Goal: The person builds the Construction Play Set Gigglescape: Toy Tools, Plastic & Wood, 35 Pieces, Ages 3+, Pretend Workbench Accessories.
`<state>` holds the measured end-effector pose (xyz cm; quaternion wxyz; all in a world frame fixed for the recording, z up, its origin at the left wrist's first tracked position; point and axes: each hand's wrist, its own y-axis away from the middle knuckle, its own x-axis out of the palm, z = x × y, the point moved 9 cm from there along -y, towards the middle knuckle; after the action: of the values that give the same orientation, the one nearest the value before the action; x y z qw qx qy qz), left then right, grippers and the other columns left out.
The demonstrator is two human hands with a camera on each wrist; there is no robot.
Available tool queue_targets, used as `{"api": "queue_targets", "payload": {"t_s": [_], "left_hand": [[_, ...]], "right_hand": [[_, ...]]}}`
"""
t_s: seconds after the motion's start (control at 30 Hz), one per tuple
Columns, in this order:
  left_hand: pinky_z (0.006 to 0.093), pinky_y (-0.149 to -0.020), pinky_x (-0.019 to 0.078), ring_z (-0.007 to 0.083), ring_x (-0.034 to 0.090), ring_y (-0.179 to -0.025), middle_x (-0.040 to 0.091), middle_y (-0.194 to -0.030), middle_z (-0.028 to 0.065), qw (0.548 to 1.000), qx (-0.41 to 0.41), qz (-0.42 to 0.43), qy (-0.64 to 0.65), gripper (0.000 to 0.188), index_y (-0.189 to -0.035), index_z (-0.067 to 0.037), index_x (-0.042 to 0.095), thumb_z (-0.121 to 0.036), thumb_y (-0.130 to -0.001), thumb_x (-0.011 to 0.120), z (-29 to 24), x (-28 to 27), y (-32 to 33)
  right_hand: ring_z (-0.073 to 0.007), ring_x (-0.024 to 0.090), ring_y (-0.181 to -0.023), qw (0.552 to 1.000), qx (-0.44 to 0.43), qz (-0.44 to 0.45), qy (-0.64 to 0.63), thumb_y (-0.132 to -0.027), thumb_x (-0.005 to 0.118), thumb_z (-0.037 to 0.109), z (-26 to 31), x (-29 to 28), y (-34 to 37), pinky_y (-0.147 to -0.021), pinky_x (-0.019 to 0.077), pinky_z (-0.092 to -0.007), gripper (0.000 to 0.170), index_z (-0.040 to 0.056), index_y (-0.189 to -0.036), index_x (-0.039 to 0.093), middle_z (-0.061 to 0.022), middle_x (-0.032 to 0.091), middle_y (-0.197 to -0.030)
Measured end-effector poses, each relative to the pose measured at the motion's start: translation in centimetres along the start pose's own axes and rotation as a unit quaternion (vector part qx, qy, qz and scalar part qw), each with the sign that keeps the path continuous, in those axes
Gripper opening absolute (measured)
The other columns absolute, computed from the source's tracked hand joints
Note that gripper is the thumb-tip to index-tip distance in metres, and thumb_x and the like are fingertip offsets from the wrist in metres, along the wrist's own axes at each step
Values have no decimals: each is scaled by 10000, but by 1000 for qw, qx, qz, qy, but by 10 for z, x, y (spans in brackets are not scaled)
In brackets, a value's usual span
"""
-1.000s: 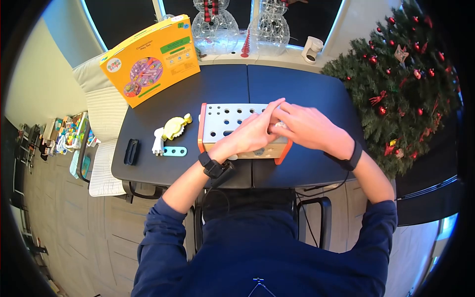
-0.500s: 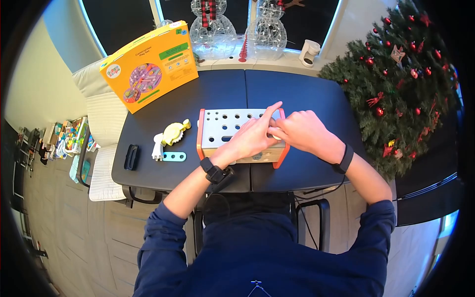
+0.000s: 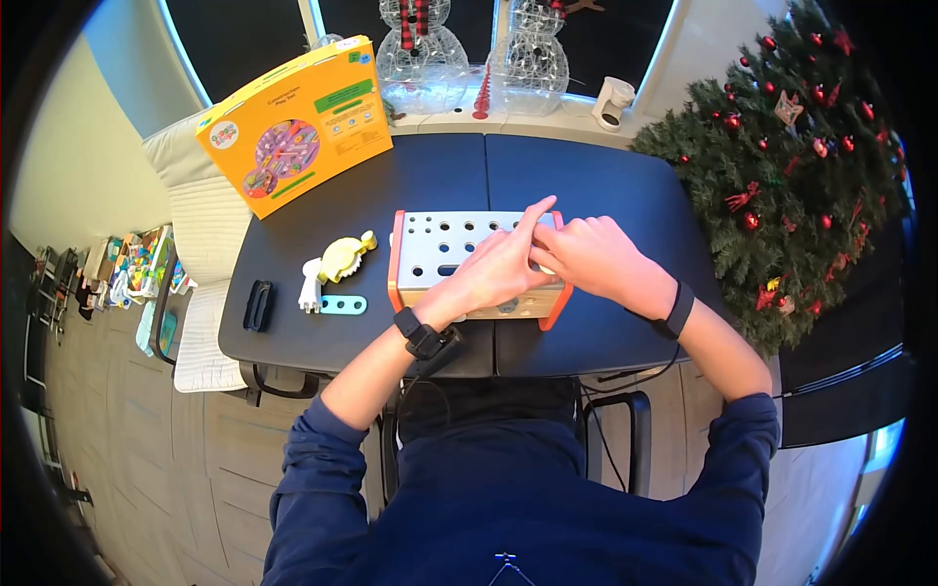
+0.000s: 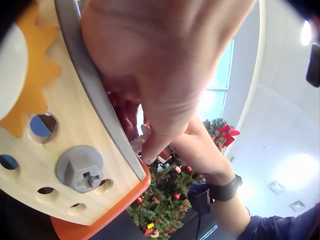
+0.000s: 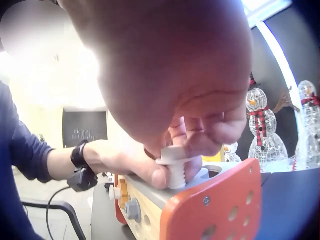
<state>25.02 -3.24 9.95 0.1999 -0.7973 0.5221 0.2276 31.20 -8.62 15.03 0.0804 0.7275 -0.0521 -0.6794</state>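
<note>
A toy workbench (image 3: 422,252) with a grey holed top, pale wooden front and orange ends stands before me. At its right end, a white threaded toy bolt (image 5: 176,172) sits upright at the top panel. My right hand (image 3: 608,259) pinches the bolt's head from above. My left hand (image 3: 496,269) rests over the top with its index finger raised, its thumb and another finger pinching the bolt's shaft. In the left wrist view, a grey bolt (image 4: 80,170) and an orange gear (image 4: 42,55) show on the front face.
Left of the workbench lie a yellow-and-white toy piece (image 3: 342,261), a blue holed strip (image 3: 344,305) and a black holder (image 3: 258,306). A yellow box (image 3: 298,127) stands at the back left. A decorated tree (image 3: 782,176) leans in at the right.
My right hand's fingers have curled in and its wrist has turned over the bolt. The left hand stays at the workbench top, its index finger still raised.
</note>
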Motion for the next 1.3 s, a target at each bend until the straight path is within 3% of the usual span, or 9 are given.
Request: {"api": "queue_targets", "payload": {"t_s": [0.23,0.33,0.43,0.53,0.63,0.83,0.93,1.13,1.3], "left_hand": [[452,-938,535,311,685,-932,692,-1029,145,999,25,27,29,1039,-1715,-158,150,-61,-890,774,9,6,-3],[450,-949,524,302,666,-940,675,-1030,142,999,29,38,20,1077,-1719,-161,145,-97,-872,807,3,4,-1],[454,-1008,518,330,677,-1059,680,-1129,169,999,40,22,3,1115,-1712,-154,155,-168,-850,862,-6,0,2],[463,-1065,508,365,661,-1186,660,-1262,199,999,52,-15,-2,1145,-1704,-147,163,-230,-833,902,-6,-2,0],[477,-1107,493,387,631,-1275,620,-1366,223,998,55,-26,3,1141,-1700,-149,163,-253,-839,904,-6,-4,0],[502,-1198,425,411,550,-1406,547,-1496,241,993,76,12,92,1037,-1707,-166,144,-121,-882,771,-8,-3,1],[508,-1201,412,431,543,-1412,548,-1506,247,992,78,37,90,1017,-1708,-151,131,-51,-861,685,-11,-3,5],[519,-1227,389,439,515,-1445,528,-1540,256,996,63,32,47,1060,-1709,-162,130,-115,-858,759,-14,-3,4],[512,-1199,420,433,541,-1413,580,-1472,250,998,56,0,22,1145,-1707,-154,131,-212,-834,869,-6,0,0]], "right_hand": [[-417,720,-879,951,-210,-158,-159,-1044,598,270,6,-20,25,-728,589,-508,234,76,-1170,633,-169,705,-1063],[-424,719,-821,951,-208,-158,-167,-1044,596,275,4,-12,20,-701,589,-499,235,78,-1163,645,-167,717,-981],[-427,700,-776,992,-52,-48,-100,-1028,642,341,-9,0,5,-682,548,-497,284,69,-1112,632,-177,721,-846],[-427,695,-704,995,-34,-91,7,-1013,660,354,-3,-1,0,-651,547,-486,299,66,-1089,636,-168,693,-700],[-391,725,-820,999,24,-3,30,-1008,664,349,-4,-4,4,-701,567,-475,296,73,-1112,646,-165,741,-886],[-356,691,-1057,951,-203,-130,-194,-957,717,166,-1,-18,25,-865,567,-468,241,57,-1162,651,-136,657,-1216],[-364,687,-1050,936,-264,-161,-170,-937,708,82,2,-14,24,-878,554,-479,219,40,-1143,647,-147,645,-1217],[-390,720,-798,976,-57,18,-209,-959,660,164,-11,-3,3,-711,557,-475,142,58,-1053,660,-147,717,-856],[-433,670,-576,990,-69,-124,-8,-1025,571,356,-7,9,-4,-558,550,-491,315,65,-1074,679,-159,677,-676]]}}
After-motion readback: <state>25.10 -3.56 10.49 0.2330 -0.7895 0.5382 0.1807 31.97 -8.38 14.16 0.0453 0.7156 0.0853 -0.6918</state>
